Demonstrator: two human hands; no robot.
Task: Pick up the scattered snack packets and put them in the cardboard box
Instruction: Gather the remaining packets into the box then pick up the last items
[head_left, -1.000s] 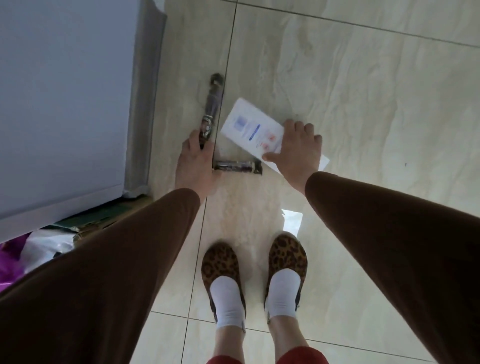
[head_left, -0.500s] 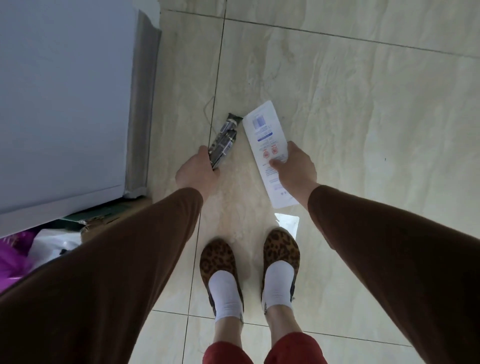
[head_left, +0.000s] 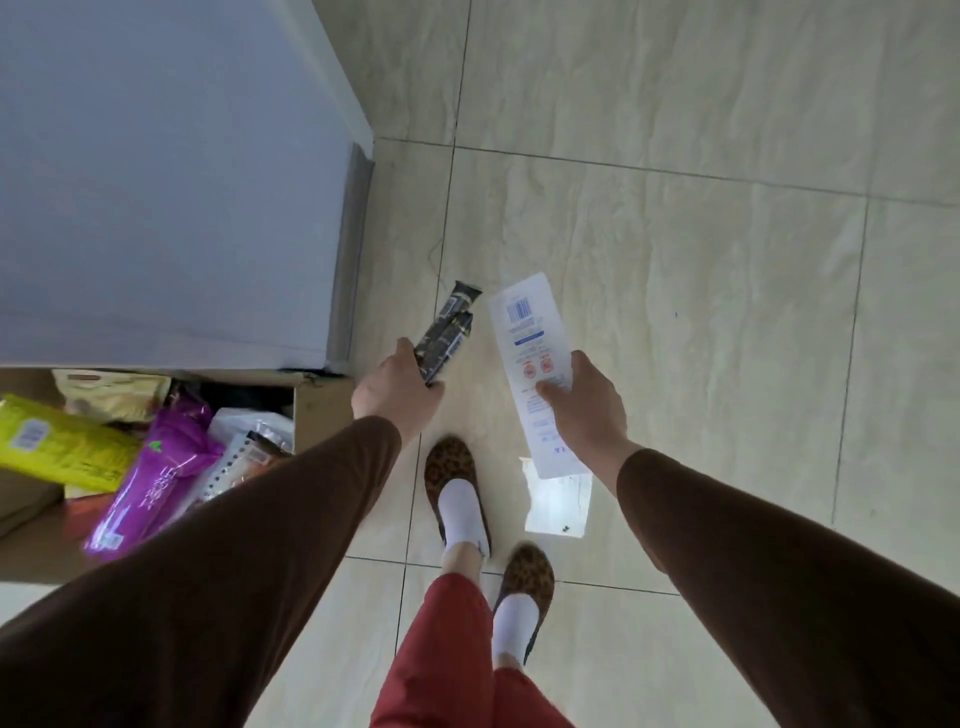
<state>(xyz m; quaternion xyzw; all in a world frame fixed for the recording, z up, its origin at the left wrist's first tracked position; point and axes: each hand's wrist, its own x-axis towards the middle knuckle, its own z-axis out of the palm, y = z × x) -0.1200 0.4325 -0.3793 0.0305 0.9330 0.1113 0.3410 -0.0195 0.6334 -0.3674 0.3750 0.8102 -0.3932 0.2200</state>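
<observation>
My left hand (head_left: 397, 388) grips two dark slim snack bars (head_left: 448, 332) that stick up and away from it. A long white packet (head_left: 532, 358) with blue print and a barcode is held in my right hand (head_left: 589, 410), thumb on its face. Both hands are raised above the floor in front of my feet. The cardboard box (head_left: 311, 410) stands open at the lower left, to the left of my left hand; my left sleeve hides part of it. Inside it lie a yellow-green packet (head_left: 57, 441), a purple packet (head_left: 156, 483) and other packets.
A tall grey-white appliance (head_left: 171, 182) fills the upper left, its corner right beside the box. Pale tiled floor (head_left: 675, 260) spreads to the right and ahead. My feet in leopard-print slippers (head_left: 452, 467) are mid-step below the hands. A bright light patch (head_left: 558, 504) shines on the tile.
Both hands lifted off the floor with the bars and the white packet. I stood up and the view swung left, so the open box came into sight. My feet shifted.
</observation>
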